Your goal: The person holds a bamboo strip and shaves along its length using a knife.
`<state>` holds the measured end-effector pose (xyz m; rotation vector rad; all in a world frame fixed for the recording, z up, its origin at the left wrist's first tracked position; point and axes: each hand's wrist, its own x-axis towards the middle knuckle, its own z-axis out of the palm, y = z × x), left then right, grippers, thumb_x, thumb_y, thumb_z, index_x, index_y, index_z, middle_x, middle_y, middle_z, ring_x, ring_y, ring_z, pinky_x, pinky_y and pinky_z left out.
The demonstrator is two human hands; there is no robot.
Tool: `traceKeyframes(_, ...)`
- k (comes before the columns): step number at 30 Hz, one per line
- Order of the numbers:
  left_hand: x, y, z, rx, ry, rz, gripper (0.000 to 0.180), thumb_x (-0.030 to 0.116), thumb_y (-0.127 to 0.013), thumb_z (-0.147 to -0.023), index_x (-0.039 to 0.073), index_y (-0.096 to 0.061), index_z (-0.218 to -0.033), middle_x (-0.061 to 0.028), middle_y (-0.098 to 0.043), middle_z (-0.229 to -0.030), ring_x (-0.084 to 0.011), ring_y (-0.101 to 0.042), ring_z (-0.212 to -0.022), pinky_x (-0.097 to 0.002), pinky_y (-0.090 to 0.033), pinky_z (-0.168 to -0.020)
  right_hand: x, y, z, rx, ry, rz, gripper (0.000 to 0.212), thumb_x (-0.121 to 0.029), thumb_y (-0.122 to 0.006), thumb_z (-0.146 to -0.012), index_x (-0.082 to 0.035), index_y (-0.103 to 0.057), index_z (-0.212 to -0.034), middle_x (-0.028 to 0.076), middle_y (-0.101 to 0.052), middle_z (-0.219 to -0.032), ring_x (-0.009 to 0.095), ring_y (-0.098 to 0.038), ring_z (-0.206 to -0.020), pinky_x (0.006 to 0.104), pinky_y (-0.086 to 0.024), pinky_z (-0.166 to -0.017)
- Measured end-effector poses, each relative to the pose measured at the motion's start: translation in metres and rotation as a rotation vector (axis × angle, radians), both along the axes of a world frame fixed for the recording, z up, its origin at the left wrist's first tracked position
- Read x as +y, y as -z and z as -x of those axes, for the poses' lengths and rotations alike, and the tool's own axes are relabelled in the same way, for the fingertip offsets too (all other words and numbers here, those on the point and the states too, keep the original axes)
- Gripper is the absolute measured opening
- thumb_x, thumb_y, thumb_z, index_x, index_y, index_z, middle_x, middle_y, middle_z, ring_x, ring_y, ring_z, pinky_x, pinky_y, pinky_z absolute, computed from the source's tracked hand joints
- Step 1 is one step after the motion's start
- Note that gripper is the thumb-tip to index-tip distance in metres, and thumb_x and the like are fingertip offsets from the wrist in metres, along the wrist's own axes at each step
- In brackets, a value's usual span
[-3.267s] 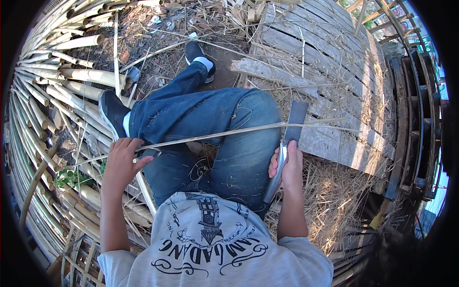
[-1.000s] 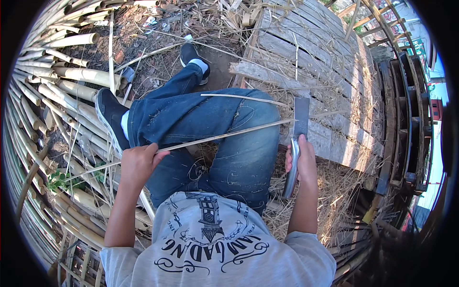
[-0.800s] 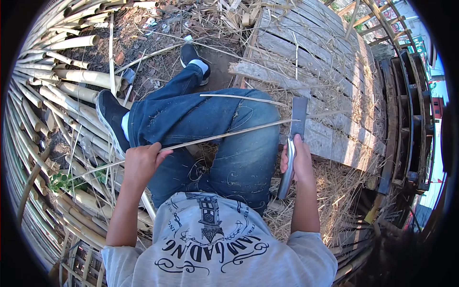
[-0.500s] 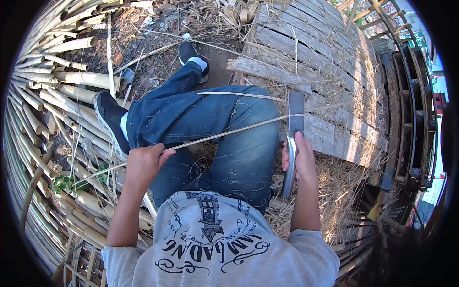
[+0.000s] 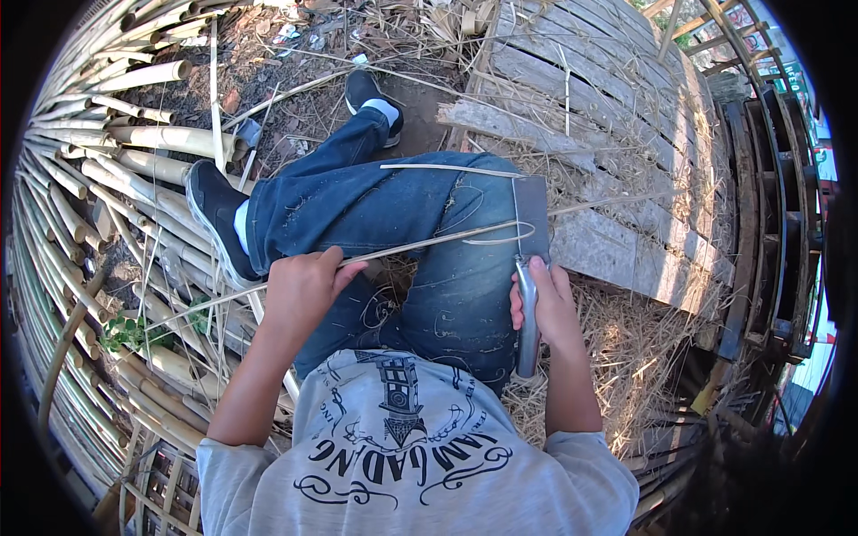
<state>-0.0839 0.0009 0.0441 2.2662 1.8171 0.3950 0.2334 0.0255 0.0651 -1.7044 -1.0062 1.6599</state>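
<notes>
My left hand (image 5: 306,284) is closed round a long thin bamboo strip (image 5: 420,243), which runs from the lower left across my thighs to the upper right. In my right hand (image 5: 547,304) is a cleaver (image 5: 531,214) with a broad, square-ended blade and a silvery metal handle. Its blade rests against the strip above my right thigh. A thin shaving (image 5: 487,241) curls off the strip on the left side of the blade. Another pale bamboo sliver (image 5: 438,167) lies across my jeans, its right end by the blade's tip.
Cut bamboo poles (image 5: 170,138) lie stacked along the left. A weathered wooden plank platform (image 5: 617,246) strewn with shavings stands at right, with a heap of straw-like shavings (image 5: 617,357) below it. Dark curved wooden racks (image 5: 773,223) rise at the far right.
The cleaver has moved left and slightly down along the strip, and a shaving now curls away beside its blade. My left hand still grips the strip, shifted slightly right.
</notes>
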Motion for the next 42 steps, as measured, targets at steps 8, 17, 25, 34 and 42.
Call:
traceKeyframes(8, 0.010, -0.002, -0.040, -0.096, 0.016, 0.028, 0.036, 0.036, -0.061, -0.089, 0.007, -0.052, -0.069, -0.0106, -0.055, -0.053, -0.0297, -0.057, -0.048, -0.0395, -0.044, -0.044, -0.001, 0.002, -0.009, 0.049, 0.167, -0.004, 0.048, -0.046, -0.040, -0.099, 0.000, -0.049, -0.093, 0.008, -0.051, -0.057, 0.014, -0.049, -0.041, 0.0284, -0.042, -0.037)
traceKeyframes(17, 0.028, -0.002, -0.075, -0.200, 0.091, -0.019, 0.033, 0.034, -0.062, -0.088, 0.006, -0.051, -0.074, -0.0103, -0.058, -0.059, -0.0292, -0.059, -0.052, -0.0405, -0.045, -0.047, -0.005, 0.001, -0.010, 0.045, -0.044, 0.021, 0.048, -0.046, -0.041, -0.099, 0.001, -0.050, -0.092, 0.008, -0.051, -0.056, 0.015, -0.048, -0.040, 0.0288, -0.042, -0.036)
traceKeyframes(25, 0.016, -0.035, -0.048, -0.065, 0.027, 0.143, 0.047, 0.026, -0.073, -0.075, 0.004, -0.053, -0.112, -0.0131, -0.057, -0.103, -0.0290, -0.053, -0.104, -0.0410, -0.041, -0.087, 0.000, 0.017, -0.002, 0.085, 0.208, -0.046, 0.047, -0.046, -0.039, -0.100, 0.000, -0.047, -0.092, 0.009, -0.051, -0.058, 0.015, -0.049, -0.041, 0.0290, -0.042, -0.038)
traceKeyframes(34, -0.061, -0.111, 0.050, 0.239, -0.273, 0.264, 0.072, 0.040, -0.076, -0.069, 0.008, -0.049, -0.128, -0.0121, -0.054, -0.118, -0.0311, -0.048, -0.118, -0.0501, -0.030, -0.104, 0.002, 0.020, -0.006, 0.090, 0.203, -0.022, 0.046, -0.045, -0.039, -0.100, -0.001, -0.048, -0.092, 0.008, -0.051, -0.058, 0.014, -0.049, -0.042, 0.0280, -0.042, -0.039)
traceKeyframes(42, -0.151, -0.088, 0.114, -0.057, -0.627, 0.593, 0.085, 0.027, -0.087, -0.052, 0.008, -0.052, -0.127, -0.0143, -0.058, -0.117, -0.0353, -0.052, -0.112, -0.0442, -0.039, -0.098, -0.001, 0.021, -0.001, 0.054, 0.207, -0.097, 0.044, -0.044, -0.040, -0.100, -0.002, -0.048, -0.090, 0.008, -0.050, -0.056, 0.014, -0.048, -0.041, 0.0284, -0.042, -0.037)
